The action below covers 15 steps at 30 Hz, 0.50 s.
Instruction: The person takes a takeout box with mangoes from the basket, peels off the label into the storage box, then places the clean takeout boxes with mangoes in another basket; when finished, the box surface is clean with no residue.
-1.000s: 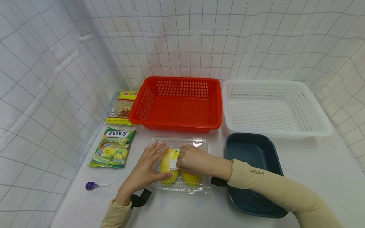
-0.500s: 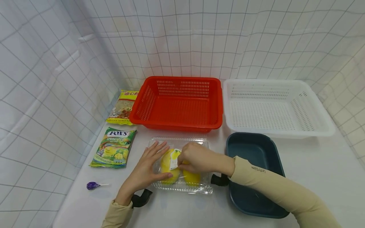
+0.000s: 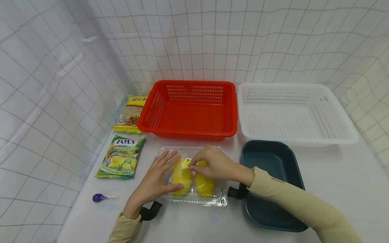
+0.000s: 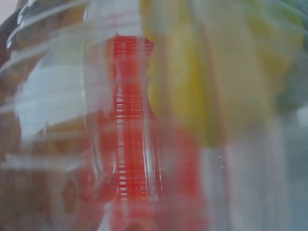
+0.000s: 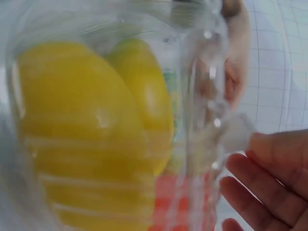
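A clear plastic clamshell box (image 3: 217, 199) lies on the table in the head view, holding two yellow mangoes (image 3: 181, 180). My left hand (image 3: 155, 181) rests on the box's left side, fingers spread and thumb along the front. Over the lid, my right hand (image 3: 214, 164) pinches a white and yellow sticker label (image 3: 185, 163) between thumb and forefinger. The label is partly lifted and folded back. In the right wrist view the pinched label (image 5: 238, 136) stands off the ribbed box edge. Blurred plastic fills the left wrist view.
Behind the box stand a red basket (image 3: 188, 132) and a white basket (image 3: 291, 138). A dark blue tub (image 3: 273, 221) sits under the right forearm. Leftward lie a green candy bag (image 3: 121, 158), a yellow food packet (image 3: 130, 114) and a purple lollipop (image 3: 98, 197).
My right hand has gone from a fist over the label to a pinch, and has peeled the label's lower part upward off the lid. The left hand has stayed put.
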Available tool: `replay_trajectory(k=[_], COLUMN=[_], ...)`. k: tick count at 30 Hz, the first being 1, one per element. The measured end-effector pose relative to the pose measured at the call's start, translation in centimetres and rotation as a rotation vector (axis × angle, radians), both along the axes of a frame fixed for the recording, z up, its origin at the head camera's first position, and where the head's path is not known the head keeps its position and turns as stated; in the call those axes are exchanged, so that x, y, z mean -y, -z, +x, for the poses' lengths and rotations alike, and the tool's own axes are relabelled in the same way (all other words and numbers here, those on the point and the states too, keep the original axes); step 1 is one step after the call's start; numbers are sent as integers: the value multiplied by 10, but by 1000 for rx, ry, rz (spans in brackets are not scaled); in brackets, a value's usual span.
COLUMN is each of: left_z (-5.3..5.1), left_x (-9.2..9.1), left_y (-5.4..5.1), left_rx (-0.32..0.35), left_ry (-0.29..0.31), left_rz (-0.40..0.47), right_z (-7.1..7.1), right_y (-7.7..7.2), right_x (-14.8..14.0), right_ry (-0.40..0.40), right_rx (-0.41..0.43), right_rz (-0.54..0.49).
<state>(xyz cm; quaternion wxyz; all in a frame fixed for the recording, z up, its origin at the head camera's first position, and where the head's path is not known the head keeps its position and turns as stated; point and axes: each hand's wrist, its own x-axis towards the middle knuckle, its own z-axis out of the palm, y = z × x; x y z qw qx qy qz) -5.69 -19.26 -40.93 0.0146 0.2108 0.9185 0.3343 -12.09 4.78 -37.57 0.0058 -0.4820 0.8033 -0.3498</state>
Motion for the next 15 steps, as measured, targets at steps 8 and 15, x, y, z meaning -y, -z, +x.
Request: replay_trajectory(k=[8,15], left_z=[0,-1], left_x=[1,1], left_y=[0,2], left_rx=[-6,-9], left_ry=[-6,0], left_rz=[-21,-4], right_z=[-9,-5], right_y=[5,1], right_x=[-23,-79], right_ry=[112,257], right_rx=[-4,10], right_rz=[-358,-356])
